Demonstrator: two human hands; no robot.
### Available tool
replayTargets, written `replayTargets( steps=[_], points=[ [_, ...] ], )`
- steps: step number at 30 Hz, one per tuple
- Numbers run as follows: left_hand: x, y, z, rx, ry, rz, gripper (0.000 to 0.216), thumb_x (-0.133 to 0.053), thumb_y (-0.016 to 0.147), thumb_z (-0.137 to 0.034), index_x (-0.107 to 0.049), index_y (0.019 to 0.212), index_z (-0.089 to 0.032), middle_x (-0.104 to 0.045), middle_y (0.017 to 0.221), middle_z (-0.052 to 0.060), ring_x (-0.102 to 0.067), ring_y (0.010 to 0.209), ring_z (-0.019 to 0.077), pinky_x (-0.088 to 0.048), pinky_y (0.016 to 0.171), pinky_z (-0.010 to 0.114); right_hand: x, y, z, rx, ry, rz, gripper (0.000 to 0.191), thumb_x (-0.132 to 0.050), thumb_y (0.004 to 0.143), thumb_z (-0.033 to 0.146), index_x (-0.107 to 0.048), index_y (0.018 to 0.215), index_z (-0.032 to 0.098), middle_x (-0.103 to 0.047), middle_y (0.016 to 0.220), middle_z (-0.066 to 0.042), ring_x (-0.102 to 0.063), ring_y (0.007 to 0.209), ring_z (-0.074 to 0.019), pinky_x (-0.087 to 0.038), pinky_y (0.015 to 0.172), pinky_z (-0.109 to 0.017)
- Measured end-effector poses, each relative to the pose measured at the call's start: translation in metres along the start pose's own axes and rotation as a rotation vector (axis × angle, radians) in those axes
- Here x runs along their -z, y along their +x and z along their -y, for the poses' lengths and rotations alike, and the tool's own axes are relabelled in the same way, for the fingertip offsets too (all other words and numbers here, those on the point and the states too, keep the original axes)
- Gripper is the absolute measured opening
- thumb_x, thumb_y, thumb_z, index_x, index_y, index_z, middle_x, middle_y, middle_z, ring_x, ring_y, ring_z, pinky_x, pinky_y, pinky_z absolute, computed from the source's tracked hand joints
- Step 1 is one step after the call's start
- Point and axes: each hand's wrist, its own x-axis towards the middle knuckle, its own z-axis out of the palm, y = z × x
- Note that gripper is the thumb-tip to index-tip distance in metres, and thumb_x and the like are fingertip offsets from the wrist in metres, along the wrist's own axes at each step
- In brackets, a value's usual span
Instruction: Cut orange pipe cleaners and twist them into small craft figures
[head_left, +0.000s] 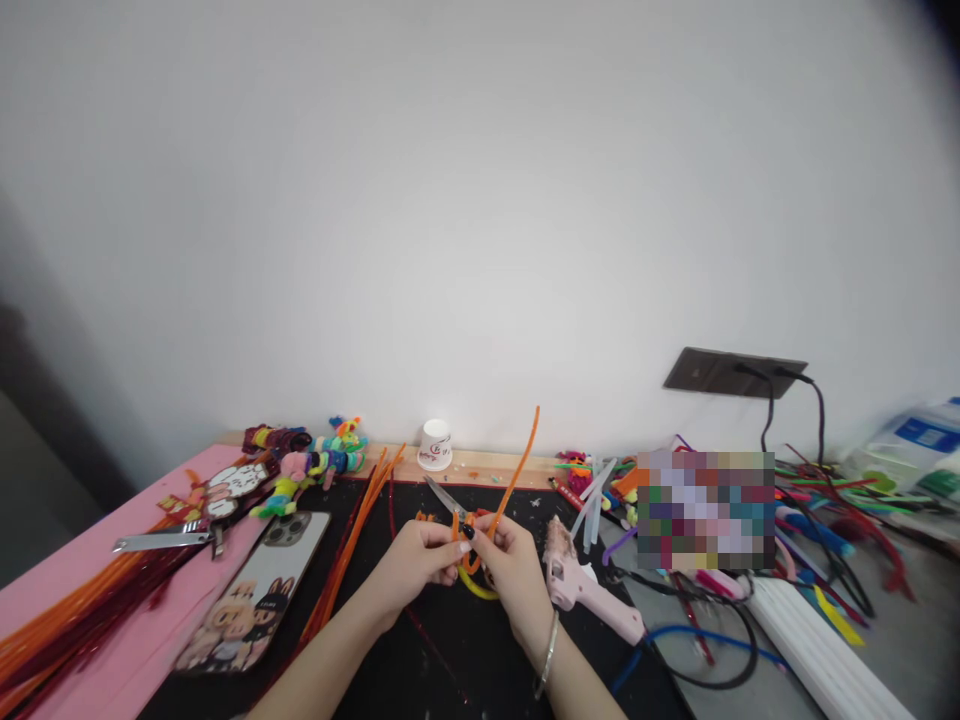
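Note:
My left hand (421, 562) and my right hand (510, 568) meet over the black mat (435, 650), fingertips pinched close together. Between them is an orange pipe cleaner (519, 468); its long free end rises up and to the right, and a bent part shows at the fingers. Scissors (444, 495) appear just behind the fingers, blades pointing up and left. A yellow curved piece, perhaps their handle, shows below the hands; whether it touches them I cannot tell. To the right of my right hand lies a pink glue gun (592, 595).
Orange and dark red pipe cleaners (345, 560) and a phone (259, 600) lie left. A paper cup (435, 445) stands at the back. Several glue sticks (592, 505), a black cable (720, 683) and a white strip (817, 645) are right, below a wall socket (731, 372).

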Motion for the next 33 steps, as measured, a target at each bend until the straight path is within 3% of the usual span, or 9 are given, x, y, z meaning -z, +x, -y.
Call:
replayTargets(
  steps=[4,7,17,23,33],
  points=[
    [-0.0003,-0.0003,0.0021,0.038,0.005,0.014,0.033,-0.075,0.067,-0.043,-0.062,0.057,-0.015,-0.059,0.05,-0.002,-0.049,0.049,0.0098,-0.04,0.056,0.024,-0.0009,-0.0029,0.0052,-0.122,0.135,0.049,0.013,-0.065,0.07,0.028,-0.057,0.071,0.018,-0.052,0.055,0.006,-0.041,0.039,-0.0083,-0.035,0.038,-0.02],
    [-0.0005,-0.0013,0.0023,0.066,0.0,0.024,0.034,-0.076,0.066,-0.044,-0.061,0.058,-0.015,-0.058,0.051,-0.002,-0.049,0.049,0.0095,-0.041,0.056,0.024,-0.0014,-0.0037,0.0077,-0.114,0.181,0.036,0.013,-0.067,0.069,0.026,-0.056,0.068,0.018,-0.052,0.054,0.006,-0.044,0.038,-0.0084,-0.039,0.039,-0.02],
    [0.0013,-0.0021,0.0032,0.078,0.059,0.06,0.035,-0.073,0.068,-0.045,-0.06,0.058,-0.014,-0.057,0.051,-0.003,-0.048,0.048,0.0086,-0.044,0.057,0.025,-0.001,-0.0035,0.0053,-0.111,0.178,0.048,0.014,-0.068,0.068,0.027,-0.057,0.067,0.018,-0.052,0.053,0.006,-0.046,0.039,-0.0088,-0.038,0.039,-0.021],
    [0.0021,-0.0043,0.0004,0.05,0.12,0.091,0.034,-0.072,0.067,-0.045,-0.059,0.057,-0.014,-0.058,0.05,-0.002,-0.051,0.047,0.0101,-0.043,0.055,0.025,0.002,-0.0028,0.0077,-0.064,0.026,0.009,0.008,-0.066,0.065,0.02,-0.061,0.06,0.017,-0.055,0.055,0.003,-0.047,0.048,-0.0101,-0.037,0.047,-0.021],
    [0.0004,-0.0062,-0.001,0.073,0.155,0.153,0.037,-0.072,0.067,-0.047,-0.061,0.054,-0.014,-0.057,0.046,-0.002,-0.05,0.045,0.0094,-0.042,0.052,0.023,0.0024,-0.003,0.0091,-0.15,0.047,0.095,0.008,-0.065,0.066,0.024,-0.065,0.067,0.016,-0.053,0.053,0.004,-0.042,0.045,-0.0098,-0.032,0.044,-0.021]
  ],
)
